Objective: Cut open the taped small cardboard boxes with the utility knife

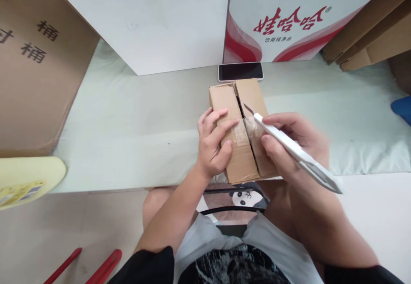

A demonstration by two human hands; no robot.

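We have a taped brown carton (pixel 240 156) at the worktop's (pixel 144 125) near edge and a white knife (pixel 290 145), blade out, above it.

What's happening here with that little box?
A person's left hand rests on the box, fingers spread across its top. The right hand holds a white knife, its blade out over the top, near the gap between the flaps. Whether it touches is hard to tell. Clear tape lies on the flaps, and a phone lies just beyond the box.
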